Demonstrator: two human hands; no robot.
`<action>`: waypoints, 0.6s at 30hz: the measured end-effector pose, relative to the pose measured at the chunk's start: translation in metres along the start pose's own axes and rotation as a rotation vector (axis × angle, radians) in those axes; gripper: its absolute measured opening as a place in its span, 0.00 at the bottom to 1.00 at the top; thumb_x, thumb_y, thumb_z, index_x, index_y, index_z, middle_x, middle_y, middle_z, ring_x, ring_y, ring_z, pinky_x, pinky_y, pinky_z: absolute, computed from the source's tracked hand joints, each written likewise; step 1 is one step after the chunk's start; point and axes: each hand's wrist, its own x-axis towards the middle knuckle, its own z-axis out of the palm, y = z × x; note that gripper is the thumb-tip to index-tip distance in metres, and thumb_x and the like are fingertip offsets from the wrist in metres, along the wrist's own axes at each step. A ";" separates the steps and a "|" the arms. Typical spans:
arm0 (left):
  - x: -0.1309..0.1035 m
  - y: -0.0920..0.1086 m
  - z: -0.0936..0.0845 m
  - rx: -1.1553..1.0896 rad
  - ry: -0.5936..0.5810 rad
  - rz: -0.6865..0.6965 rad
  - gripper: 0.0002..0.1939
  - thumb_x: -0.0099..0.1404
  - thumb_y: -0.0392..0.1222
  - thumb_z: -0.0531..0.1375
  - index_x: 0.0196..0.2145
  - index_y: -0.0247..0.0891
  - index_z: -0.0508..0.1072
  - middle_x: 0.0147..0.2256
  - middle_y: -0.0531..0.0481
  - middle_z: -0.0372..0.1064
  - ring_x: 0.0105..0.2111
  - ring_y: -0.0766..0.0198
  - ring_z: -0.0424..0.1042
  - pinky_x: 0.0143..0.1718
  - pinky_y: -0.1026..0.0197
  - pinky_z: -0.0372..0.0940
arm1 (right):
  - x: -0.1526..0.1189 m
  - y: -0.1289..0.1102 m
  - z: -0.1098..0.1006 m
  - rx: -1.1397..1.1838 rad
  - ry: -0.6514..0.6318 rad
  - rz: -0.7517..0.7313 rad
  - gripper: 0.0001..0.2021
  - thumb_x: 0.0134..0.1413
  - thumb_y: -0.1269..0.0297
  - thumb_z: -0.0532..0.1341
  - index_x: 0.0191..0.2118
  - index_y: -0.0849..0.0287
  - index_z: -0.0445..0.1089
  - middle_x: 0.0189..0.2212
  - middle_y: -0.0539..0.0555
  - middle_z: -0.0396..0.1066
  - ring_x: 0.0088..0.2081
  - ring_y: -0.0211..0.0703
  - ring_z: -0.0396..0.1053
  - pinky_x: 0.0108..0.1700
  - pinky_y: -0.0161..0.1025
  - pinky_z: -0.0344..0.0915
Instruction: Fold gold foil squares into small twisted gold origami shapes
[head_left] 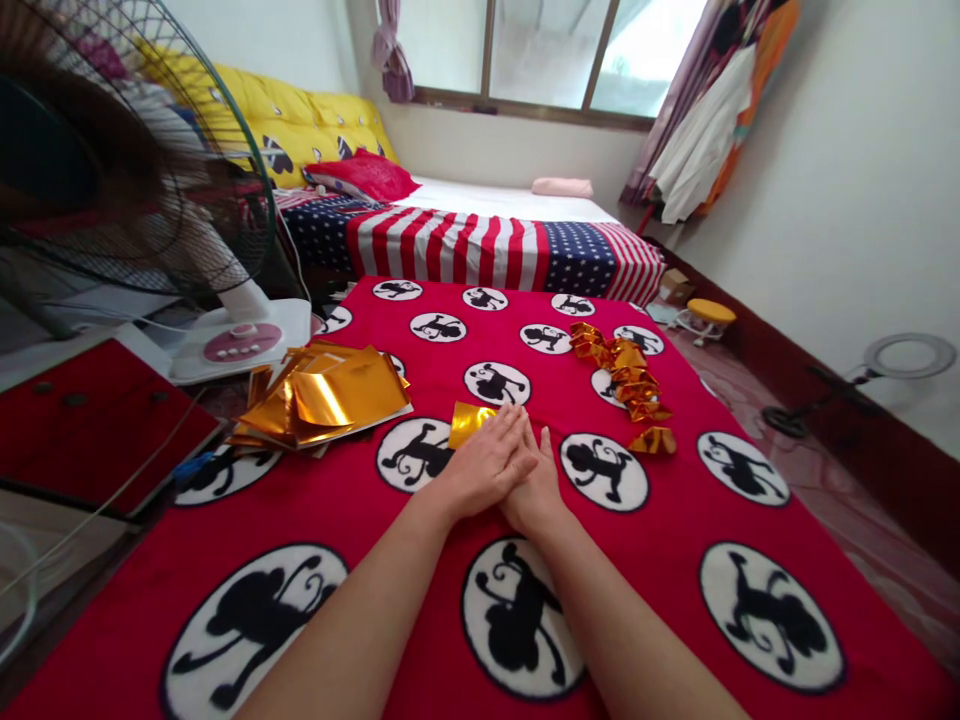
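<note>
On a red cloth [517, 330] printed with black monkeys in white circles, my two hands meet, one partly over the other. My left hand [484, 460] lies with its fingers stretched out over a small piece of gold foil paper [469, 422], whose left part shows and looks curved. My right hand [536, 490] is tucked against the left, fingers extended and thumb raised. How much of the paper lies beneath the palms is hidden. To the left is a stack of gold foil sheets [345, 390]. A row of folded gold foil pieces [634, 380] sits to the right.
A running fan [240, 335] stands at the left beside a red panel [97, 420]. Behind the cloth is a bed with a striped and starred cover [450, 245]. On the floor to the right are a yellow stool [710, 312] and a ring light [907, 355].
</note>
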 end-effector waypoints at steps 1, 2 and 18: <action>0.000 -0.001 0.002 0.024 -0.027 -0.029 0.34 0.72 0.56 0.43 0.68 0.35 0.47 0.69 0.41 0.39 0.69 0.59 0.39 0.68 0.52 0.41 | 0.000 0.000 0.000 0.000 0.000 0.003 0.32 0.63 0.57 0.51 0.70 0.59 0.45 0.70 0.57 0.36 0.70 0.56 0.33 0.68 0.60 0.30; 0.000 -0.003 0.004 0.053 -0.037 -0.065 0.35 0.72 0.57 0.42 0.69 0.34 0.45 0.69 0.41 0.38 0.69 0.59 0.38 0.68 0.52 0.40 | 0.000 -0.001 -0.001 0.003 -0.002 0.012 0.32 0.63 0.57 0.51 0.70 0.59 0.45 0.70 0.56 0.36 0.71 0.55 0.32 0.68 0.59 0.30; -0.013 -0.031 -0.016 0.409 0.031 -0.401 0.29 0.70 0.45 0.46 0.67 0.37 0.53 0.69 0.47 0.42 0.69 0.53 0.41 0.67 0.41 0.40 | 0.001 -0.003 0.003 0.034 0.093 0.057 0.32 0.66 0.51 0.45 0.69 0.66 0.46 0.70 0.59 0.36 0.71 0.51 0.32 0.67 0.62 0.29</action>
